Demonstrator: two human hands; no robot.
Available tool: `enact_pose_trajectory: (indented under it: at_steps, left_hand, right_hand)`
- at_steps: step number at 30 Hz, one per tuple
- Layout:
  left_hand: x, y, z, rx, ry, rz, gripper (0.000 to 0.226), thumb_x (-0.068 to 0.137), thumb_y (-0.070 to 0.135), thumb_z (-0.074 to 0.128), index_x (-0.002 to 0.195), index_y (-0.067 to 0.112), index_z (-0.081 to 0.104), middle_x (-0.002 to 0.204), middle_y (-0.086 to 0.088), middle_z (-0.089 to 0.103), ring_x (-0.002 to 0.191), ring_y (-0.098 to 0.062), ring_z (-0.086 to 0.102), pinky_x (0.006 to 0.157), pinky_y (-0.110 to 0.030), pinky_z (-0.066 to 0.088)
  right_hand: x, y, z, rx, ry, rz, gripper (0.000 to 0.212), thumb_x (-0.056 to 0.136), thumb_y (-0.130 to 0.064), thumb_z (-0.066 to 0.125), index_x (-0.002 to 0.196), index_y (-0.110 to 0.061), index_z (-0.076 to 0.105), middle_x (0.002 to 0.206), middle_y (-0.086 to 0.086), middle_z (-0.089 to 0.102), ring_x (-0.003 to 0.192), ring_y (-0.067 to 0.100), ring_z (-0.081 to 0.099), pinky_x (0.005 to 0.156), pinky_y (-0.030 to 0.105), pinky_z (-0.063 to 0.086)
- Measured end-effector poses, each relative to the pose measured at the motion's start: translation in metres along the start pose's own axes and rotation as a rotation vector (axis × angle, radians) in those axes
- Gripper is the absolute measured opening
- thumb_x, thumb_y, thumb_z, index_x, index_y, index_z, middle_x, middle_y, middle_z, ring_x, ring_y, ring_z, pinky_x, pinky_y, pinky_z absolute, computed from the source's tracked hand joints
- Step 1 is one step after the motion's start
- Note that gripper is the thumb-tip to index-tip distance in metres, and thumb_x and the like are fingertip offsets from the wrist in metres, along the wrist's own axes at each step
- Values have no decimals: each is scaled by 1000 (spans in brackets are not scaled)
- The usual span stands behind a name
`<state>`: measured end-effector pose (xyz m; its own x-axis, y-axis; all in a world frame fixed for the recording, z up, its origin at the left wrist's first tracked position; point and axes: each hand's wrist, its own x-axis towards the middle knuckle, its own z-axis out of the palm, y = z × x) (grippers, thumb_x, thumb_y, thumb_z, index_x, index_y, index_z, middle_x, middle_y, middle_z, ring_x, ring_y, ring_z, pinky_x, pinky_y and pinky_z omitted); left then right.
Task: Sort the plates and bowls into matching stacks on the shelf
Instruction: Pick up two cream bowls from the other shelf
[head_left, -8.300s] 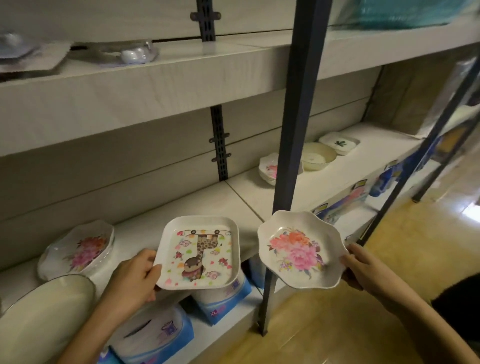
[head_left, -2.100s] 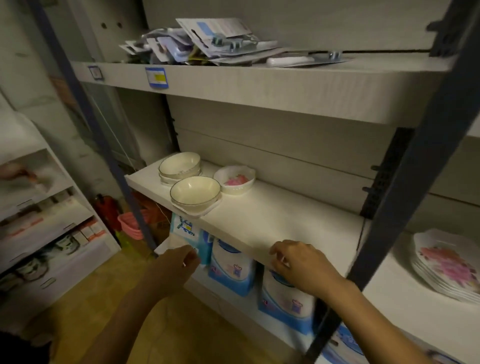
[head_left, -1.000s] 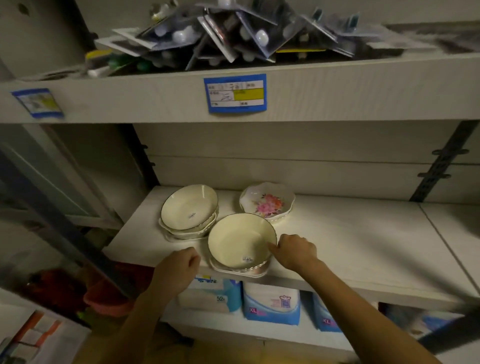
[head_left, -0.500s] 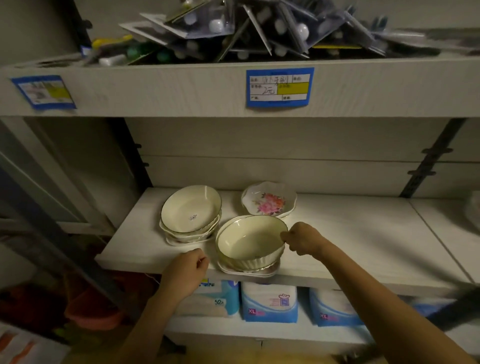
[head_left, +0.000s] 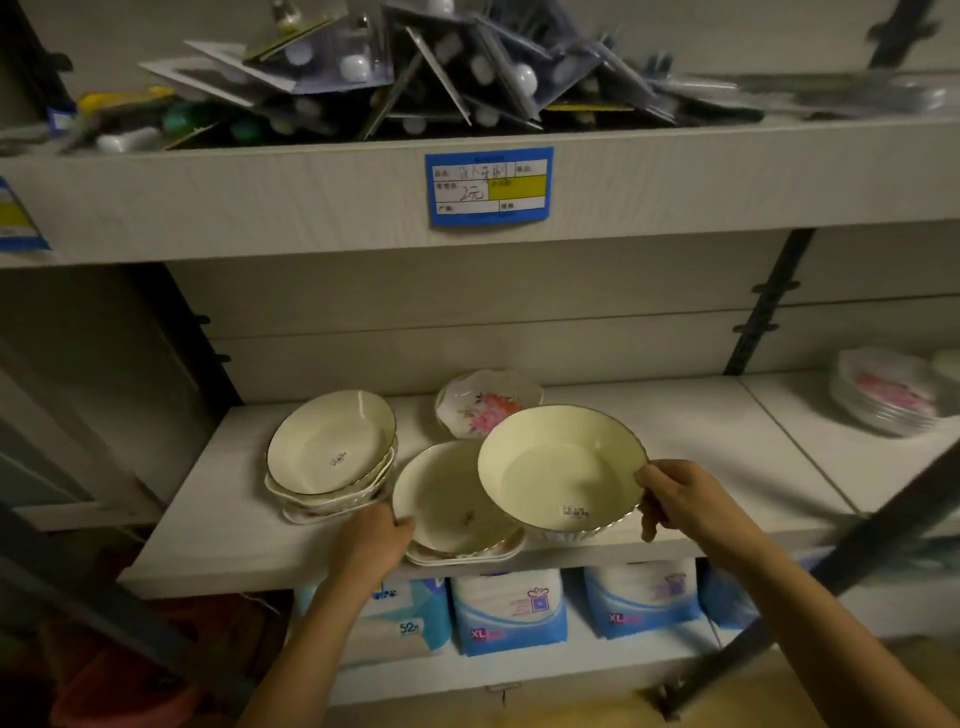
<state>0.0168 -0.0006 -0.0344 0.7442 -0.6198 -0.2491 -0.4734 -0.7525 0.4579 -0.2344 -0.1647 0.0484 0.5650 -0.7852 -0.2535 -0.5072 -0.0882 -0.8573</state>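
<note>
My right hand (head_left: 691, 506) grips the right rim of a cream bowl (head_left: 556, 470) with a ribbed outside, held tilted just above the middle shelf (head_left: 727, 457). My left hand (head_left: 371, 538) holds the left edge of a cream dish (head_left: 447, 501) that lies on a small pile near the shelf's front edge. To the left stands a stack of cream oval dishes (head_left: 330, 452). Behind sits a small scalloped flower plate (head_left: 485, 405). A stack of flower plates (head_left: 888, 397) rests at the far right.
The upper shelf (head_left: 311, 192) overhangs, loaded with packaged goods and carrying a blue price label (head_left: 488, 186). Blue-and-white packs (head_left: 509, 608) fill the lower shelf. A dark upright post (head_left: 831, 577) slants across the lower right. Bare shelf board lies between the bowl and the far-right plates.
My right hand has lifted the cream bowl off the front pile and carried it to the right. My left hand has come up from the shelf edge and taken hold of the dish beneath.
</note>
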Motion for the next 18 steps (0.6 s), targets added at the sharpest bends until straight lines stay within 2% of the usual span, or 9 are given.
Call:
enact_pose_trajectory:
  at_steps: [2,5,9,12,15,18]
  left_hand:
    - [6,-2,2,-8,-43,-13,32,90,24,46,94,-3,64,94,-21,67,81,-29,58,70,-33,41]
    - [12,-3,1,-42,-67,-27,31,91,22,43,93,-3,62,88,-19,61,80,-28,54,69,-31,37]
    - [13,1,-8,-77,-42,-6,27,91,18,42,70,4,53,74,-14,56,78,-29,53,67,-31,35]
    - [7,7,-20,-86,27,51,30,92,16,42,67,3,52,76,-16,57,76,-28,53,66,-31,35]
    - [-3,17,-32,-99,83,103,36,92,15,42,57,11,45,64,-10,50,67,-26,47,56,-31,29]
    - [-10,35,-39,-105,119,151,37,91,14,43,55,10,44,62,-9,48,63,-24,43,54,-32,28]
  right_hand:
    - [-8,8,-7,58,37,35,30,96,-9,39,71,-3,55,56,6,53,42,12,53,52,23,37]
    - [-17,17,-16,110,97,69,29,96,-9,39,75,0,56,56,7,53,46,14,52,55,26,38]
    - [-27,28,-25,154,145,98,29,97,-10,40,75,-1,57,55,8,54,46,16,52,56,28,41]
    - [-33,35,-31,150,162,94,32,97,-10,40,69,-4,55,48,5,54,40,11,52,52,25,40]
    - [-43,40,-37,177,196,87,33,97,-11,39,68,-4,53,49,6,54,37,6,51,52,24,41]
    - [-55,49,-47,217,245,87,32,97,-11,39,70,-2,54,50,8,54,37,6,53,56,28,44]
